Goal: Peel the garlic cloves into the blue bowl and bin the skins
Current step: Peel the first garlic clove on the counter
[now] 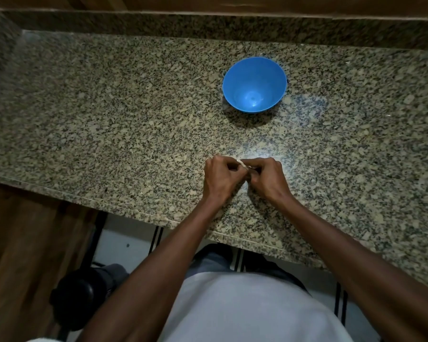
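A blue bowl [254, 84] stands on the speckled granite counter [124, 124], a bit right of the middle; nothing shows inside it. Nearer the front edge my left hand [220, 176] and my right hand [268, 177] meet, fingers curled. Between their fingertips they pinch a small pale garlic clove [242, 164], of which only a sliver shows. Most of the clove is hidden by my fingers. The bowl lies well beyond my hands, apart from them.
A raised granite ledge [208, 25] runs along the back of the counter, with wood above it. Below the counter's front edge are a wooden cabinet front [17, 243], a dark round object [77, 294] on the floor and white tiles.
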